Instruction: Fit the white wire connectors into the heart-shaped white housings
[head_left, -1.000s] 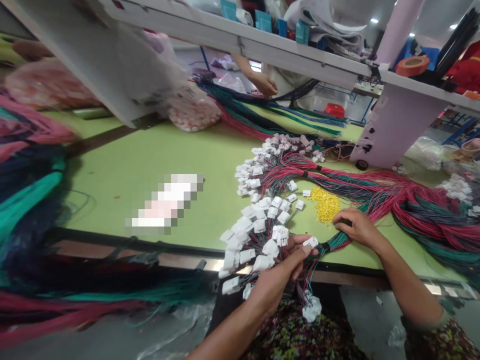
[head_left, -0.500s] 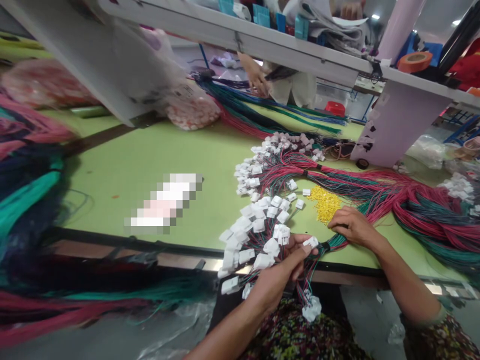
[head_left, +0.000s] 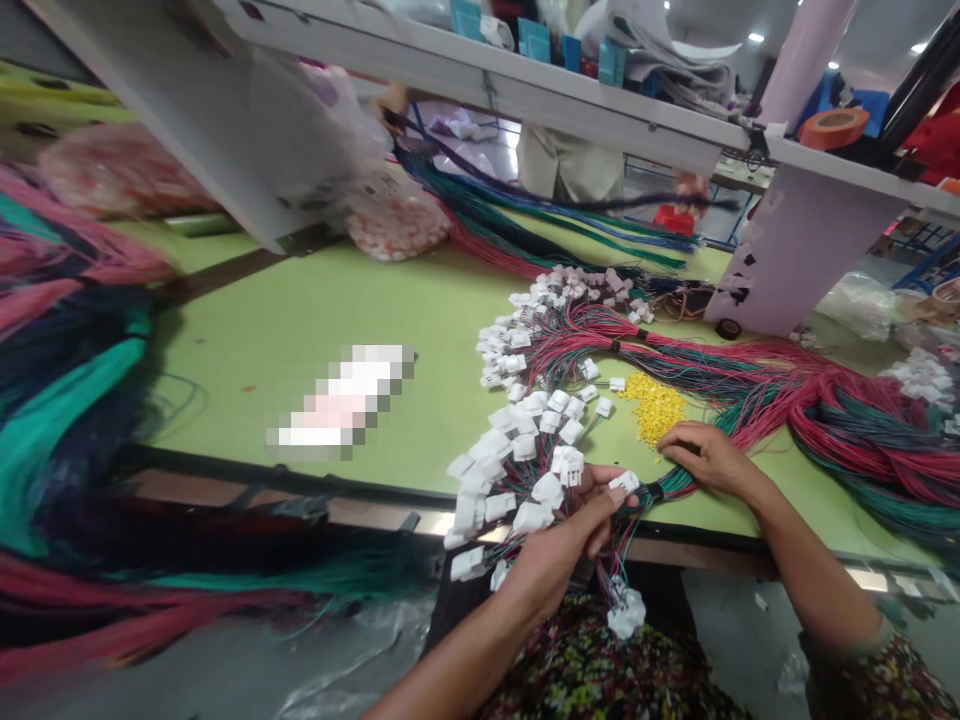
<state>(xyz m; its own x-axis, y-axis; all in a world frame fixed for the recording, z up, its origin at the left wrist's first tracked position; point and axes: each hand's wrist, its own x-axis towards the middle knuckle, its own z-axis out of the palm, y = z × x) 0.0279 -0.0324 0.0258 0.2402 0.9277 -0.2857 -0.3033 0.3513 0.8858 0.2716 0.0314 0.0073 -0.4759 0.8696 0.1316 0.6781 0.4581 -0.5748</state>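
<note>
My left hand pinches a white connector between thumb and fingers at the table's front edge. Many more white connectors on thin red, green and black wires fan out around that hand. A black band ties their wires just right of my fingertips. My right hand rests beside this bundle, fingertips drawn together at the lower edge of a heap of small yellow pieces. Whatever its fingertips hold is too small to make out.
A second tied wire harness lies behind. Wire bundles hang at the left edge. A bag of pinkish parts sits near the shelf support. Across the table, another person's hand holds dark wires. A blurred-out rectangle lies on the green tabletop.
The view has shifted slightly, moving things a little to the right. Across the table, the other person's hands have spread apart along dark wires. My hands keep nearly the same pose.
</note>
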